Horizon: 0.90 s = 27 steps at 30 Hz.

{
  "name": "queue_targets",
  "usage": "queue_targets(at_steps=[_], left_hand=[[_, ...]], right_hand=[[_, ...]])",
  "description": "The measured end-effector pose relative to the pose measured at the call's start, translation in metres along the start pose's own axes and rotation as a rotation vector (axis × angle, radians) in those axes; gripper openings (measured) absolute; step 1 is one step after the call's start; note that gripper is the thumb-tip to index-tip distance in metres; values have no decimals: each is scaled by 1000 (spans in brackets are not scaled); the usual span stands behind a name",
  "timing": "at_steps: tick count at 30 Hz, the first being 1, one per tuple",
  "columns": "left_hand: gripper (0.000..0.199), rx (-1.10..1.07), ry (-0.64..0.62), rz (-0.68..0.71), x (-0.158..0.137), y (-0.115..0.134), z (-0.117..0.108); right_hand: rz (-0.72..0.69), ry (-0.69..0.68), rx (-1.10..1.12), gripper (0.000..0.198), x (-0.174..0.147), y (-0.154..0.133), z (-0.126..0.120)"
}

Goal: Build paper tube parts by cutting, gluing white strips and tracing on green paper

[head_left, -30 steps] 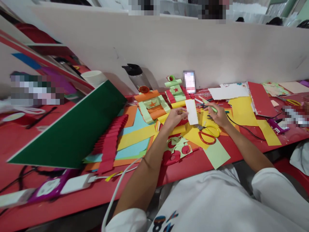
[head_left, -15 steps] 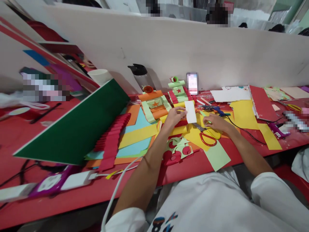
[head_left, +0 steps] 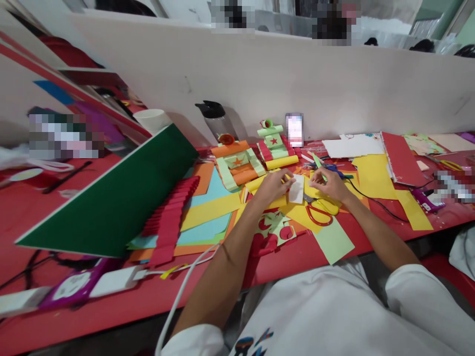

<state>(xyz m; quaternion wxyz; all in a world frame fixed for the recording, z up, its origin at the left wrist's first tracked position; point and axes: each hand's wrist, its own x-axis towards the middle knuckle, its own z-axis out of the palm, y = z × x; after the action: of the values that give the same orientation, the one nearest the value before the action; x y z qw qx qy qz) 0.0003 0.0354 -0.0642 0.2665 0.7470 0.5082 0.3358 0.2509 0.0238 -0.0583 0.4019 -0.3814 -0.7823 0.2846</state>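
Note:
My left hand (head_left: pixel 275 188) is closed on a small white piece of paper (head_left: pixel 296 190), its fingertips at the upper left edge. Facing it, my right hand (head_left: pixel 330 184) has its fingers closed round a slim light green pen-like thing (head_left: pixel 317 160) that sticks up from the grip. Just below my right hand lie scissors with red and yellow handles (head_left: pixel 322 216), on yellow paper. A yellow paper roll (head_left: pixel 282 162) rests behind my left hand. Two paper figures stand beyond: an orange one with a star (head_left: pixel 239 160) and a green and red one (head_left: pixel 273 142).
A green board (head_left: pixel 122 193) leans at the left beside pleated red paper (head_left: pixel 168 217). A bottle (head_left: pixel 217 121) and a phone (head_left: pixel 295 129) stand by the white partition (head_left: pixel 237 74). Paper scraps (head_left: pixel 276 225) lie in front. A white cable (head_left: pixel 185 289) crosses the table edge.
The white paper has come lower and tilted between my hands. My left fingers have shifted right over it. My right hand has raised the light green thing upright. The yellow roll is now more visible.

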Motion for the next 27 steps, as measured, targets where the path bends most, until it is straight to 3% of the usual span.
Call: queue_targets(at_steps=[5,10,15,19,27], left_hand=[[41,-135,-141,223,-5,19,5],[43,-172,-100,330,-7,25,7],[41,-226,-10,271,-7,25,8],[41,-311,-20,220,-8,25,12],[34,-206,100,267,-3,16,18]], right_hand=[[47,86,131,36,0,-5,12],[54,112,240,35,0,-1,17],[64,127,322,35,1,-5,17],[102,130,389,41,1,-3,19],[60,205,412,44,1,-8,11]])
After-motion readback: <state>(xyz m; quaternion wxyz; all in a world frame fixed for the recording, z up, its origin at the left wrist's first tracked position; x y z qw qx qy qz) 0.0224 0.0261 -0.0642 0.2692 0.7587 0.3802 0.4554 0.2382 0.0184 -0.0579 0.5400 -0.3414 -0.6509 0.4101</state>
